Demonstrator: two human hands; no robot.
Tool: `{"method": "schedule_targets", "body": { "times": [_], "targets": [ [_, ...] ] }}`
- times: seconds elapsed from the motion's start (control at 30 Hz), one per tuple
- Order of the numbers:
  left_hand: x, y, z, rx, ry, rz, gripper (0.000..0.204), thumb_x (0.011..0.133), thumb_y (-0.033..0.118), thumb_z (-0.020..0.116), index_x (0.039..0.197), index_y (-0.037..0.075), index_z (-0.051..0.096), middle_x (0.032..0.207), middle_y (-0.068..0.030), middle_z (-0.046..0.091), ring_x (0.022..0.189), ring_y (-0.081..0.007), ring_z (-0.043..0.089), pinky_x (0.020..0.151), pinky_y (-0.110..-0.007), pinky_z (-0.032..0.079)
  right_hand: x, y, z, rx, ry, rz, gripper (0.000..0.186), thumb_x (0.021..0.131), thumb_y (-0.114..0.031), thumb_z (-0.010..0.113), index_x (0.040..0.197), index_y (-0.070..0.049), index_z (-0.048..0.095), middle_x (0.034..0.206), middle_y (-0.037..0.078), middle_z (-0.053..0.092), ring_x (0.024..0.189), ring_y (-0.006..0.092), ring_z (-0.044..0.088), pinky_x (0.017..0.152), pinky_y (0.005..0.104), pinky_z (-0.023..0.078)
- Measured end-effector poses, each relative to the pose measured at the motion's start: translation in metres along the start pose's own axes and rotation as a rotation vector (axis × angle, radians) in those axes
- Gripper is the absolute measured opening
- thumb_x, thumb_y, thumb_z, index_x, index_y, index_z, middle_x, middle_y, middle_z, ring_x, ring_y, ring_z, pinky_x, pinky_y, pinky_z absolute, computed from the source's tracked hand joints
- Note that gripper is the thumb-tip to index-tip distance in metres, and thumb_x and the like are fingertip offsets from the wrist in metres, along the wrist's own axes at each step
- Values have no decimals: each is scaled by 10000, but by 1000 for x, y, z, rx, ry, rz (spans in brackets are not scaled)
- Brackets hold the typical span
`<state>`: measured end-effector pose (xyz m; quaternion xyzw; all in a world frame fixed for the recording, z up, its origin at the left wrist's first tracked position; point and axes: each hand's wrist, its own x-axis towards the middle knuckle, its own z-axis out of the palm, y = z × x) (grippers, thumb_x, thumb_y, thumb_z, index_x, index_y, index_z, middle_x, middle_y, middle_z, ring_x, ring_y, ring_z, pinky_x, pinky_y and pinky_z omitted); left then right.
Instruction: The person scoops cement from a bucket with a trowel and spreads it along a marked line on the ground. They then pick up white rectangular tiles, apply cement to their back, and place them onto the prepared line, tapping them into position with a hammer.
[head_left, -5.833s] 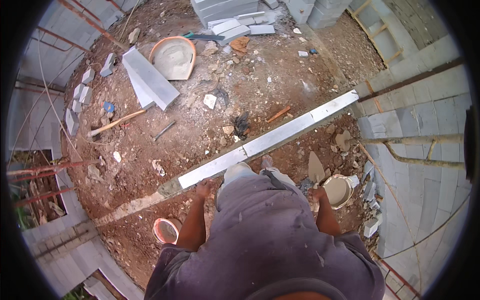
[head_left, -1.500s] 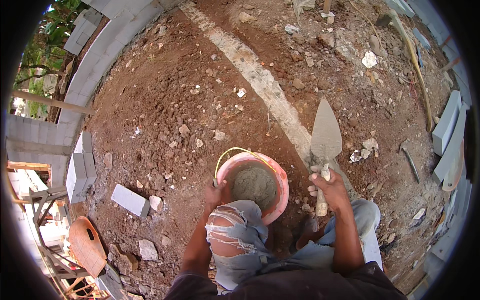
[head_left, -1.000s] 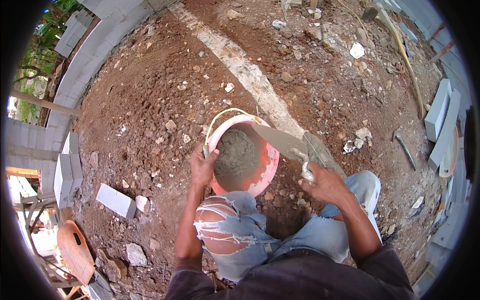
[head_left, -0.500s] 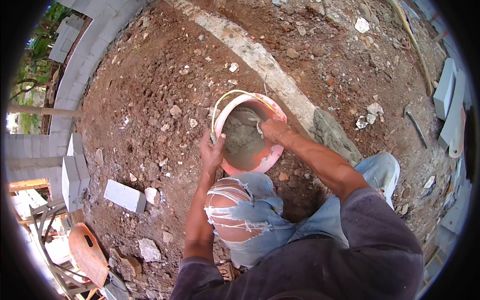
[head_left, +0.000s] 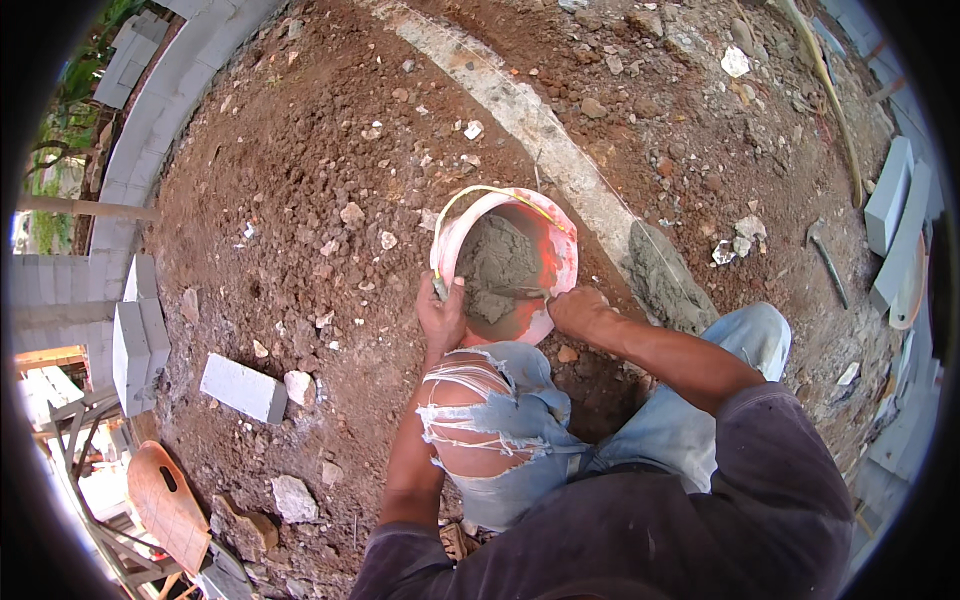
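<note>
A pinkish-white bucket with a yellow-green wire handle stands tilted on the soil in front of my knees. Wet grey mortar fills part of it, and its inner wall shows red-orange streaks. My left hand is closed on the bucket's near-left rim, by the lower end of the handle. On the other side, my right hand grips a trowel, its blade lying in the mortar. Most of the trowel's handle is hidden by my fingers.
A concrete strip with a mortar heap runs diagonally beyond the bucket. A hammer and grey blocks lie right. Left are a single block and an orange-brown board with a slot. Stones litter the soil.
My right hand has drawn the trowel nearer to me, toward the bucket's near-right rim. My left hand sits slightly lower on the rim. The mortar has shifted, baring more of the right inner wall.
</note>
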<state>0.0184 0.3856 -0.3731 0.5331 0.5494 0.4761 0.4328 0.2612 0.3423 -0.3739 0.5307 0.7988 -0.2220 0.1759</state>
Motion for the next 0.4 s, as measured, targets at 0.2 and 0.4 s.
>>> {"method": "schedule_targets", "body": {
  "times": [0.2,0.4],
  "targets": [
    [-15,7,32,-82,26,-14,171,949,85,675,1085,-7,628,904,-30,609,846,-118,527,775,-285,448,41,32,-2,75,104,349,294,937,-134,608,1175,18,688,1000,132,772,960,299,763,788,426,611],
    [-22,-10,24,47,121,2,275,927,179,735,1151,39,659,878,-64,636,823,-141,551,773,-300,472,6,12,-33,123,-349,36,729,935,-317,687,1556,-61,403,1323,174,687,1145,433,691,887,491,599]
  ]
}}
